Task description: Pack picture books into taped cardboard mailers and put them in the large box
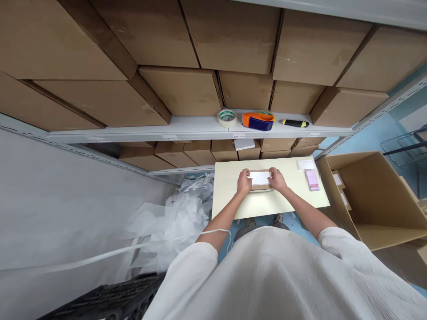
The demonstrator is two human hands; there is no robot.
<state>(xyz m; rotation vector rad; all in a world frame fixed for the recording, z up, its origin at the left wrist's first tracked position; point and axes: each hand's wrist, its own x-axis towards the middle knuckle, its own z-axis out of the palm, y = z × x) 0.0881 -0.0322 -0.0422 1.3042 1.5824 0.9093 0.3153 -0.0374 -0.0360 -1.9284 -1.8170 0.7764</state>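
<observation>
A small open cardboard box (262,187) sits on the cream table, with a flat white item (260,178) lying in its top. Gripping its left end is my left hand (244,182), fingers curled over the edge and thumb toward the white item. At the opposite end my right hand (276,179) holds the box the same way. What lies beneath the white item is hidden. To the right on the table are a pink blurred stack (312,180) and a white card or box (305,165).
The cream table (233,204) stands below a shelf (196,123) stacked with cartons. On the shelf lie a tape roll (227,118), an orange and blue tape dispenser (258,121) and a yellow-black cutter (295,123). A large open carton (383,191) stands right; white packing sheets (180,218) pile left.
</observation>
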